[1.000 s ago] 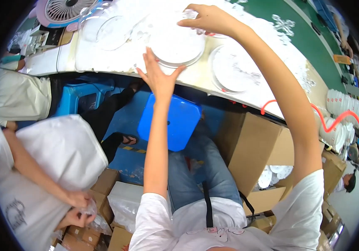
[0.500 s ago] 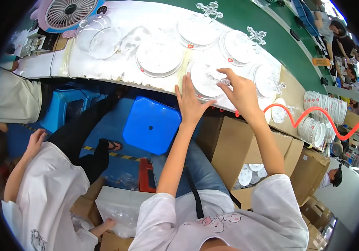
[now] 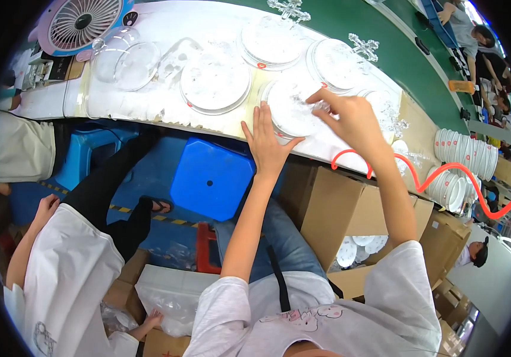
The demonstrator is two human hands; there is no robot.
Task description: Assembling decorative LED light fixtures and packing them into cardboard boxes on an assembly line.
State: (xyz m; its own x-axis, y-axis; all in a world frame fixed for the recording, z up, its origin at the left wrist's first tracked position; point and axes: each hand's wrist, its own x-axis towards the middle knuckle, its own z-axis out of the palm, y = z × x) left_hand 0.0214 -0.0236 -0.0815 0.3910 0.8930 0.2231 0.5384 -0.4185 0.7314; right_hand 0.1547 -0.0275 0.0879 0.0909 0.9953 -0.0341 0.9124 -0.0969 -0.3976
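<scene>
Steadying a clear plate (image 3: 294, 107) at the table (image 3: 148, 107) edge, the left hand (image 3: 267, 146) lies flat, fingers apart, while the right hand (image 3: 350, 116) pinches its far rim; likely light, slippery and brittle, best gripped by the rim. Beyond, more plates (image 3: 215, 83).

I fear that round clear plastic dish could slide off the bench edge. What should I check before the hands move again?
1. Left hand steadies the round clear plastic dish at its near rim: ok.
2. Right hand pinches a small clear piece above the dish: ok, though the piece itself is too small to tell.
3. Dish sits fully on the white bench top: cannot tell, it lies close to the near edge.
4. Neighbouring round clear dish lies apart from it: ok.
5. Red coiled hose stays off the dish: ok.
</scene>
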